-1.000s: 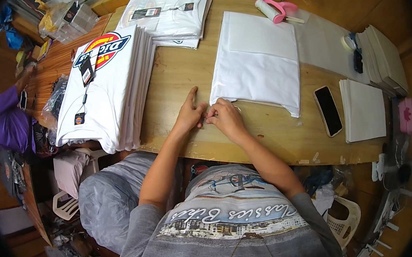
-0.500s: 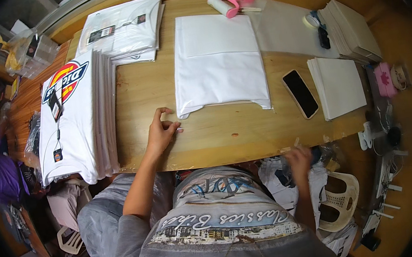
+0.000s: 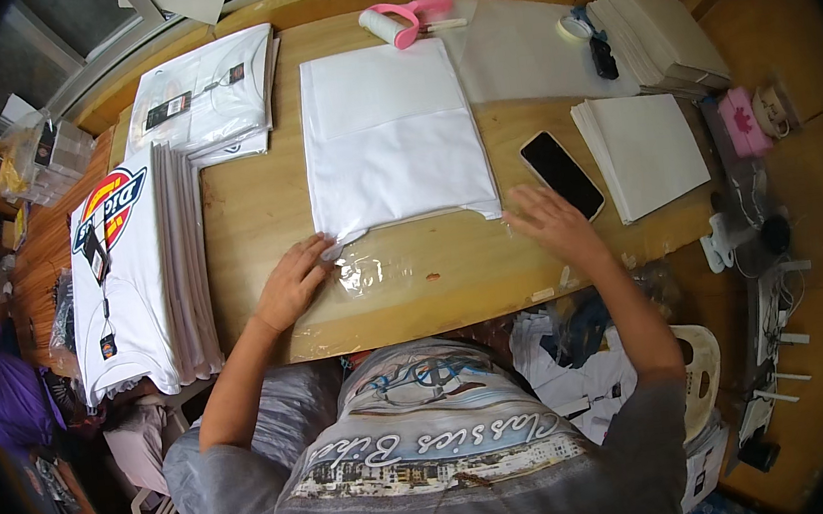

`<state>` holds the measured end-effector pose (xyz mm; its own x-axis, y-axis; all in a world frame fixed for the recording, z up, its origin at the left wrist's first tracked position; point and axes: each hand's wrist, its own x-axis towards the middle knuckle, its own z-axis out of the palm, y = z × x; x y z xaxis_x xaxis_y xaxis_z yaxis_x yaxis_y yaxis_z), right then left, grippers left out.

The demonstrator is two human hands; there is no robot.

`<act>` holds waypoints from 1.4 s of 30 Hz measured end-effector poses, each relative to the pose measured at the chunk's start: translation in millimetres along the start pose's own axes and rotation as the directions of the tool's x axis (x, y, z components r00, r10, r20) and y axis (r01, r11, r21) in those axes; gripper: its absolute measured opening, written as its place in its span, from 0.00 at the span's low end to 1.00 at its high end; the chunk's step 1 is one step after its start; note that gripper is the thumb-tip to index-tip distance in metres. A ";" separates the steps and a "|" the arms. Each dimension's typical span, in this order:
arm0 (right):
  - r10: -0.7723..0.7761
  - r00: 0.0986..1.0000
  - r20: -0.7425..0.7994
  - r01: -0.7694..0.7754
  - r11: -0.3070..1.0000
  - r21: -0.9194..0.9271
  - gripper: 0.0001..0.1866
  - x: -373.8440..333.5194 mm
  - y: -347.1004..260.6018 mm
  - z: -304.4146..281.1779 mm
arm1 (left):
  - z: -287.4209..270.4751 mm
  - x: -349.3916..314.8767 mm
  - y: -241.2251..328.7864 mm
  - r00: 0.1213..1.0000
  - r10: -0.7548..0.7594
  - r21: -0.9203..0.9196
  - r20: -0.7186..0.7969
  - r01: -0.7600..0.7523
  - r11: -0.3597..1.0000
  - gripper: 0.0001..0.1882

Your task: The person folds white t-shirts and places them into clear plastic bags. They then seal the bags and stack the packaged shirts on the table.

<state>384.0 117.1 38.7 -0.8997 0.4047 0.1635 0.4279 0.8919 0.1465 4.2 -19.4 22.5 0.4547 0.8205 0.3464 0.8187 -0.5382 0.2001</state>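
A folded white shirt (image 3: 402, 163) lies in a clear plastic bag in the middle of the wooden table, a paler rectangular sheet showing over its far part. Glossy clear plastic film (image 3: 370, 273) stretches from its near edge toward me. My left hand (image 3: 292, 282) rests open at the shirt's near left corner, fingertips on the film's edge. Over by the near right corner, my right hand (image 3: 554, 225) is open, palm down with its fingers extended, close to the phone (image 3: 563, 174). Neither hand is holding anything up.
Folded white shirts with a colourful print (image 3: 138, 276) are stacked at left, with bagged shirts (image 3: 199, 94) behind. A pink-handled lint roller (image 3: 390, 28) lies at the far edge. Stacks of white sheets (image 3: 646, 152) and boards (image 3: 659, 35) stand at right, near a tape roll (image 3: 572, 27).
My right hand has come up from the table's near edge to the shirt's right corner. The left hand has gone from curled fingers to lying flat. The whole view has shifted slightly.
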 end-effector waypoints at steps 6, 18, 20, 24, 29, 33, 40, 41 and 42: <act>-0.377 0.926 -0.013 0.374 0.913 0.166 0.13 23.6 17.0 18.7 | 1.8 3.0 -3.2 0.998 0.021 -0.109 0.066 -0.013 0.994 0.08; 0.835 0.546 0.063 -0.469 0.242 0.849 0.08 50.8 -15.9 67.3 | 43.2 32.7 -2.9 0.508 -0.838 -0.427 -0.199 0.725 0.541 0.08; 0.834 0.550 -0.053 -0.649 0.467 0.601 0.11 65.5 -13.9 59.2 | 47.4 38.1 -8.1 0.531 -0.814 -0.209 -0.234 0.791 0.575 0.08; 0.839 0.533 0.106 -0.822 0.485 0.300 0.12 82.3 -13.2 63.9 | 55.8 47.7 -15.2 0.549 -0.828 0.201 -0.112 0.829 0.523 0.08; 0.816 0.577 0.024 -0.815 0.578 -0.045 0.12 88.8 -17.2 52.4 | 50.6 44.7 -16.5 0.622 -0.754 0.417 -0.213 0.755 0.505 0.07; 0.833 0.554 0.016 -0.820 0.542 0.186 0.09 86.8 -16.6 45.2 | 46.5 23.7 -23.6 0.551 -0.768 0.083 -0.326 0.826 0.558 0.07; 0.379 0.898 -0.225 -0.278 0.883 0.378 0.20 104.9 -75.6 27.6 | 22.6 34.2 24.7 0.901 -0.420 0.069 -0.111 0.429 0.901 0.25; 0.410 0.895 -0.178 -0.319 0.865 0.386 0.23 98.9 -76.0 35.5 | 28.4 31.0 18.6 0.902 -0.425 0.067 -0.077 0.430 0.900 0.26; 0.440 0.889 -0.131 -0.361 0.846 0.392 0.25 93.0 -74.6 40.5 | 32.8 27.1 13.1 0.902 -0.429 0.064 -0.042 0.431 0.900 0.28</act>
<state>264.9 96.4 3.4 -0.6000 0.7254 0.3373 0.6527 0.6877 -0.3179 38.7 2.1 4.5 0.0441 0.9633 0.2649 0.9553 -0.1183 0.2710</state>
